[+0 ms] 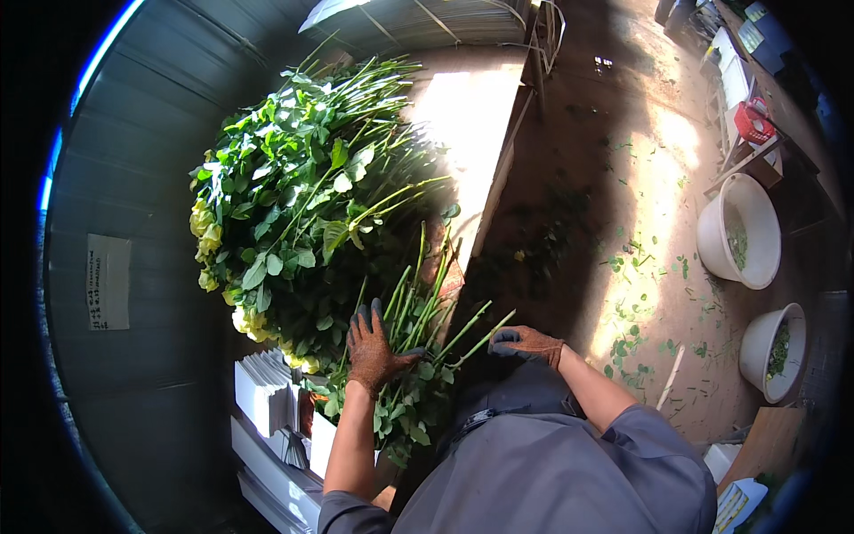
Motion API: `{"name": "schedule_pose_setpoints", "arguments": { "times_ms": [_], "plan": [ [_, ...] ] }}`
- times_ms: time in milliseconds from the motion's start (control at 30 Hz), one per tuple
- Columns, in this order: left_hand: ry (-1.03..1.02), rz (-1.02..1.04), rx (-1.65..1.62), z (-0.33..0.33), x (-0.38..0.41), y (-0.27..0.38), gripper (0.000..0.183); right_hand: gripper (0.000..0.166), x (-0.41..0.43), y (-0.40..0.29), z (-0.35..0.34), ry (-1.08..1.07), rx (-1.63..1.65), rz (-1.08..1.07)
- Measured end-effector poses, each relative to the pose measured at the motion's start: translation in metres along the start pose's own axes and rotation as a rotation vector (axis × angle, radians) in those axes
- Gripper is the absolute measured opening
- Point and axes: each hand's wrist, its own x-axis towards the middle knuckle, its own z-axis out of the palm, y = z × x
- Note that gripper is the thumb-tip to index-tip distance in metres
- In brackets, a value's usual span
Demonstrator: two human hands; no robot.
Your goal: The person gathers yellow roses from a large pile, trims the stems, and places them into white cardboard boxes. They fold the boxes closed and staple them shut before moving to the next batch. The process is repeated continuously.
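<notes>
Cut yellow roses (287, 193) lie heaped on a table (467, 87), blooms to the left and stems to the right. My left hand (375, 350), in a brown and dark grey work glove, rests with its fingers spread on the near stems and leaves (413, 320). In a matching glove, my right hand (524, 344) is beside the cut stem ends (490, 327), near my waist. Its fingers are curled, and whether they hold a stem cannot be told.
Stacks of white cardboard (263, 394) stand at the lower left, beside a grey wall (153, 280). Two white tubs (737, 233) with cut greenery and a red basket (754, 121) are at the right. Leaves litter the floor (627, 287). A pale stick (670, 377) is behind my right arm.
</notes>
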Motion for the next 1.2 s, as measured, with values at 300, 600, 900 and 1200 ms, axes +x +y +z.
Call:
{"name": "schedule_pose_setpoints", "arguments": {
  "times_ms": [300,600,900,1200],
  "plan": [
    [-0.067,-0.115,-0.177,0.008,0.028,-0.047,0.140,0.045,0.028,0.036,0.032,-0.025,-0.394,0.352],
    [-0.398,0.034,-0.626,0.059,0.068,-0.101,0.125,0.051,0.113,-0.058,0.119,0.384,0.010,0.228],
    [-0.479,0.186,-0.702,0.067,0.078,-0.079,0.110,0.040,0.143,-0.028,0.120,0.353,0.740,0.198],
    [-0.235,0.263,-0.727,0.020,0.023,-0.065,0.133,0.055,0.116,-0.050,0.099,0.012,0.251,0.248]
  ]
}}
